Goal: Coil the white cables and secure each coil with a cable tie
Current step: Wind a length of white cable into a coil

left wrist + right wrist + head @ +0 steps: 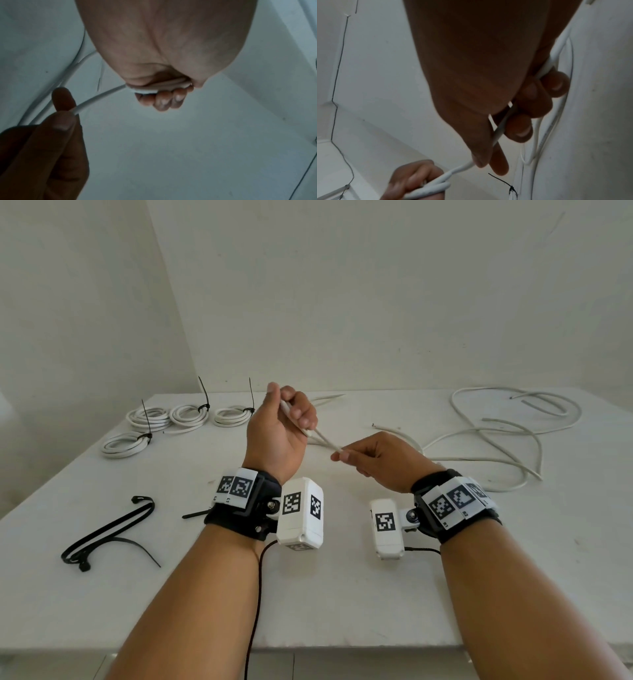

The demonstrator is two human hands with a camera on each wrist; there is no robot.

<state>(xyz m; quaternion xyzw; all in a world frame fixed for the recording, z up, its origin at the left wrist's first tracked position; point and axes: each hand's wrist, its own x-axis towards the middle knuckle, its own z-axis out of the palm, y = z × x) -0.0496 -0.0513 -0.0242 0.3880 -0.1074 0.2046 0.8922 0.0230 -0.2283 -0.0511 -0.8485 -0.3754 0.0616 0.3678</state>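
Observation:
My left hand (294, 414) is raised over the middle of the table, curled round a white cable (323, 438). The left wrist view shows its fingers (163, 100) closed on a couple of cable strands (102, 96). My right hand (343, 455) pinches the same cable a short way to the right, between thumb and forefinger. In the right wrist view the cable (499, 132) runs through that hand (488, 163) down to the left hand (414, 180). Behind the right hand the cable trails off into loose cable (496, 440) on the table's right.
Several tied white coils (190, 414) with black cable ties sit at the back left of the white table (342, 594). Loose black cable ties (109, 529) lie at the front left, and one more (197, 513) by my left wrist. A white wall stands behind.

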